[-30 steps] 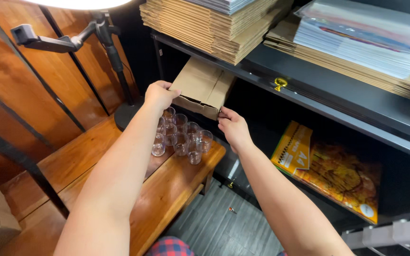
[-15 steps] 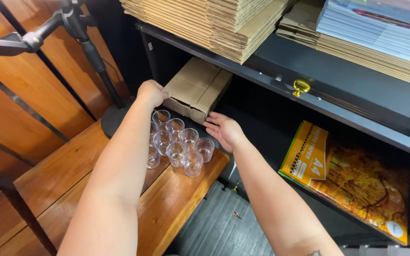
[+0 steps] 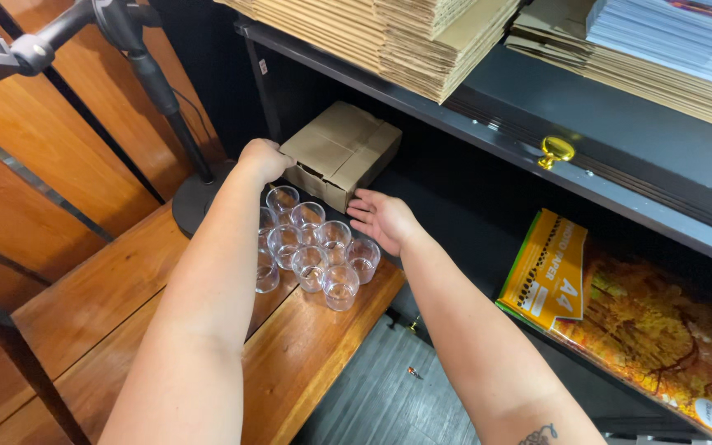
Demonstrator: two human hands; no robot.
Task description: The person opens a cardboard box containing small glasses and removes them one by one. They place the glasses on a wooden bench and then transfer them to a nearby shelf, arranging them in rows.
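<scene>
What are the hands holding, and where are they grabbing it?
The left hand grips the small cardboard box at its near left corner. The right hand is open, palm up, just below the box's front edge, holding nothing.

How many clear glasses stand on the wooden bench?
About 9 clear glasses, clustered at the far end of the wooden bench below the cardboard box; the left arm may hide more.

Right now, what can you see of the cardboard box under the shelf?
The box is plain brown cardboard, closed, flaps meeting in a seam on top, lying flat in the dark cabinet bay beneath the shelf. The left hand grips its left corner; the right hand hovers open beside its near right corner. Glasses stand just before it.
</scene>
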